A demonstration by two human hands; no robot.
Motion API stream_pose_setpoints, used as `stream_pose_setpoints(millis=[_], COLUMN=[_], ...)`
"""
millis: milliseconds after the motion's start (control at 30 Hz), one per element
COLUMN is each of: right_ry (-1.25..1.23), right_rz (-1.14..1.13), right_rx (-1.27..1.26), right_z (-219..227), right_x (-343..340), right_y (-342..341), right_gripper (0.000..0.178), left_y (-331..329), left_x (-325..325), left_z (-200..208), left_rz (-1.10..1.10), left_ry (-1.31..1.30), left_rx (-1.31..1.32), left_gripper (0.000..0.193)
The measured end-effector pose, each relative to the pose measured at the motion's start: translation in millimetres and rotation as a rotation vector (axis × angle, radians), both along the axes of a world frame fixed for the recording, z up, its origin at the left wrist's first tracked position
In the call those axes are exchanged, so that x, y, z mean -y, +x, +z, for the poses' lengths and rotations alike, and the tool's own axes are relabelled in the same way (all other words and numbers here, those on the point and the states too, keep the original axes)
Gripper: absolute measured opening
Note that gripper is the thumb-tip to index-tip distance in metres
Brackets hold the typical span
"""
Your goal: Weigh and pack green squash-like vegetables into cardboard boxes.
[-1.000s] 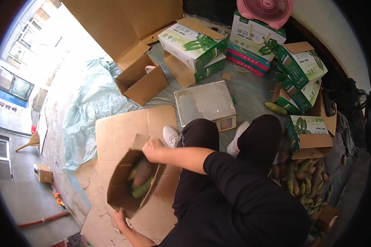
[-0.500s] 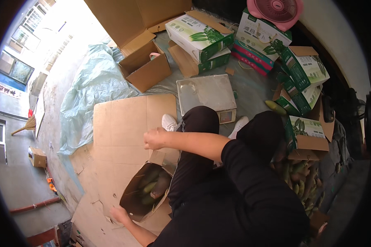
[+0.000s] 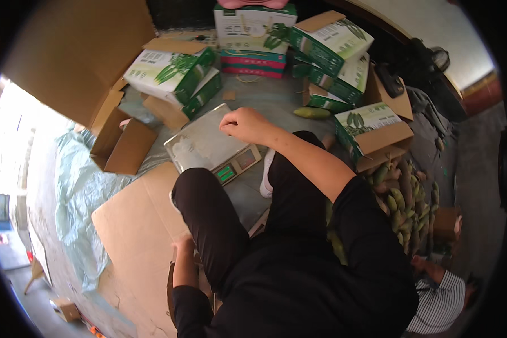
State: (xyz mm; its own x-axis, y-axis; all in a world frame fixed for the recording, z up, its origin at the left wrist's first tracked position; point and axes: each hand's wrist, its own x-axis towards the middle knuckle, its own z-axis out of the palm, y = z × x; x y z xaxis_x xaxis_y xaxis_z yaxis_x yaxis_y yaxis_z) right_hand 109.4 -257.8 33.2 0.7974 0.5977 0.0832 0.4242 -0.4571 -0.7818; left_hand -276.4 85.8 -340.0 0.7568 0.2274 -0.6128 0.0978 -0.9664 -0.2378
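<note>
The left hand [image 3: 183,248] rests low on the flat brown cardboard sheet [image 3: 135,225]; its grip cannot be told. To the right and farther off, the right hand [image 3: 247,125], loosely curled and empty, hovers over the flat silver metal weighing scale [image 3: 208,146].

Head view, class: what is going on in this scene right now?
A person in black crouches on cardboard sheets. Their right hand, loosely closed, hangs over the metal tray of a weighing scale, holding nothing visible. Their left hand rests low beside their knee at a cardboard box's edge. Green-and-white boxes and a pile of green corn surround them.
</note>
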Motion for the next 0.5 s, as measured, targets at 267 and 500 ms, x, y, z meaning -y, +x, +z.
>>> stream_pose_setpoints(millis=[267,500], right_ry=[0.025,0.13], right_rz=[-0.174,-0.458], right_rx=[-0.27,-0.104], right_z=[-8.0,-13.0], right_x=[75.7,185.4], right_y=[18.4,44.8], right_gripper=[0.02,0.021], left_y=[-103.6,-68.6], left_x=[5.8,78.4], left_z=[26.8,131.7], left_rz=[-0.003,0.188], left_ry=[-0.085,-0.068], left_rx=[-0.277,-0.47], left_gripper=[0.052,0.059])
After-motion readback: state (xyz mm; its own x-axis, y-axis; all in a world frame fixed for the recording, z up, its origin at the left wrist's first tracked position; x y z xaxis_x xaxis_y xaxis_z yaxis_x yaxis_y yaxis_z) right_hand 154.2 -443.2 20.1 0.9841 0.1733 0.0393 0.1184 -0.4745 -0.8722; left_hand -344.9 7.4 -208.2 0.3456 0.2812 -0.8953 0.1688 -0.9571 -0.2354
